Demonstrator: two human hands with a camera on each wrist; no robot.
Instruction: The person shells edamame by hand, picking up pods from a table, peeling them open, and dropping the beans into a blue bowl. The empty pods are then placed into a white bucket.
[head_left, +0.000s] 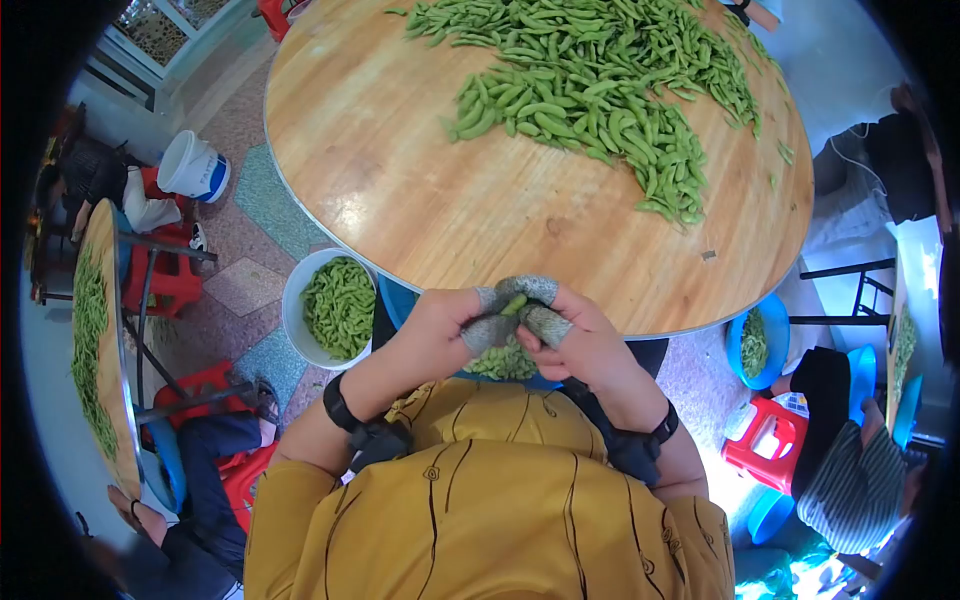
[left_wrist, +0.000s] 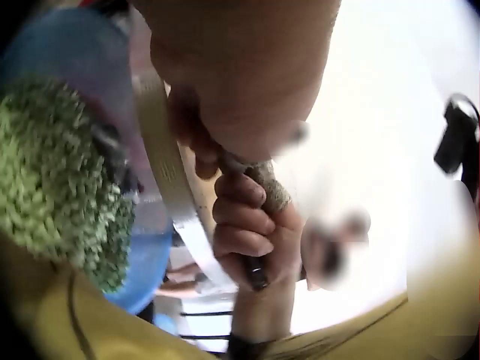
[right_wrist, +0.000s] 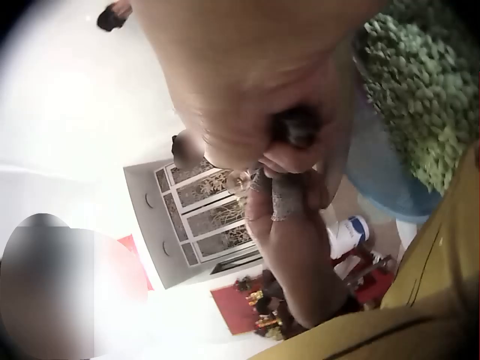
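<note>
In the head view both hands meet at the table's near edge, with grey coverings on several fingertips. My left hand [head_left: 425,325] pinches a green bean pod [head_left: 513,304] between covered fingers. Right against it, my right hand [head_left: 580,345] has its fingers curled round a dark rod-like thing [left_wrist: 256,274]; its end sticks out of the fist in both wrist views, and the rest is hidden. Below the hands, a blue basin [left_wrist: 75,45] on the lap holds a heap of shelled green beans [left_wrist: 45,165].
A large pile of pods [head_left: 600,90] covers the far part of the round wooden table [head_left: 400,170]. A white bucket [head_left: 291,305] of pods stands at the left. Another white bucket [head_left: 190,165], red stools [head_left: 765,440] and seated people with other tables surround this one.
</note>
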